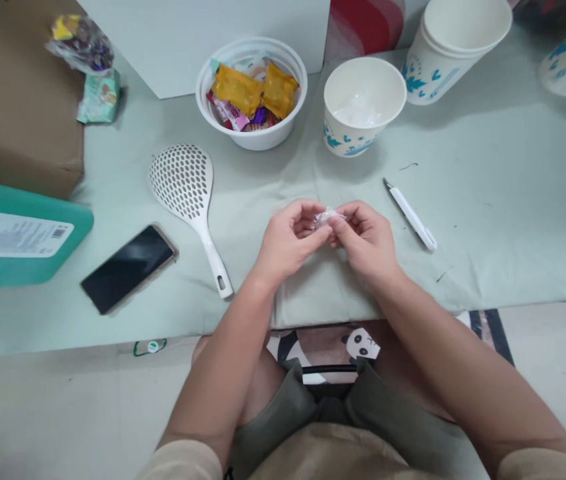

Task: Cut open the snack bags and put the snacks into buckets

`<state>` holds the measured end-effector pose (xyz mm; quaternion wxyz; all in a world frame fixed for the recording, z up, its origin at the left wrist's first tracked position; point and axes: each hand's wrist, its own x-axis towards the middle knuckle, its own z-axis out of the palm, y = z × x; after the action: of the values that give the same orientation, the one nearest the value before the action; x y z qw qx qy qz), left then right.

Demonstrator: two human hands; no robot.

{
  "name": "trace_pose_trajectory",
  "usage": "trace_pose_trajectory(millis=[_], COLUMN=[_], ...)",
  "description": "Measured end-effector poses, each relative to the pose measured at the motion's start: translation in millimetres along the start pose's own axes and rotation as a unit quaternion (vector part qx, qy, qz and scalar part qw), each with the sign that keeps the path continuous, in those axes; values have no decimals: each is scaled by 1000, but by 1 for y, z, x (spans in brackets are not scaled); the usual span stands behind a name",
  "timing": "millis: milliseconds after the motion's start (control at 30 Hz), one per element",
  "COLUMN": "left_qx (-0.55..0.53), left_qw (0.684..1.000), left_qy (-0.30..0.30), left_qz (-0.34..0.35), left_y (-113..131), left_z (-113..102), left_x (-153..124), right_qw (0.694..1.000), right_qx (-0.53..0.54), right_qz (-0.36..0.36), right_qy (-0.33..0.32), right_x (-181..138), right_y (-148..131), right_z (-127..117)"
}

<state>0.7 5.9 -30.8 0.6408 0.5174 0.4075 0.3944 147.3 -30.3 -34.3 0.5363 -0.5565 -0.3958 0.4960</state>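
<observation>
Both hands meet over the near part of the table, their fingers pinched on a small piece of clear, crinkled plastic wrapper (327,217). My left hand (287,239) grips its left side, and my right hand (367,241) grips its right side. Whether anything sits inside the wrapper is hidden by the fingers. Beyond them stands a paper cup (353,140) with blue leaf prints and clear, crumpled plastic inside. A white bowl (263,139) to its left holds several wrapped sweets in yellow, pink and purple. To the right of my right hand lies a white pen (410,215).
A white slotted skimmer (183,180) and a black phone (129,268) lie on the left. Farther left are a green container (75,223), a cardboard box (17,100) and a green packet (100,98). Stacked paper cups (427,73) stand at the back right.
</observation>
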Motion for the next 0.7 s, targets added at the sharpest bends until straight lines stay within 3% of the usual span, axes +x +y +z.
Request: trace_pose_trajectory(millis=[233,400,467,567,700], left_qx=[-66,-73,-84,-85,-123], left_qw=[998,997,996,992,982], left_qy=[17,1,24,91,135], left_qz=[-14,-29,-9,4,-43], left_y=[9,9,9,13,23], left_z=[-12,-20,-23,-27,-33], left_x=[4,0,0,1,2], right_qw=[999,999,997,988,969], right_qx=[50,-35,-63,-85,-103], right_qz=[-3,-33,-47,-108,-188], right_qy=[-18,-15,11,70,126], right_x=[2,-3,0,19,69], right_y=[7,0,-4,-16,-46], right_z=[4,8,8,3,-6])
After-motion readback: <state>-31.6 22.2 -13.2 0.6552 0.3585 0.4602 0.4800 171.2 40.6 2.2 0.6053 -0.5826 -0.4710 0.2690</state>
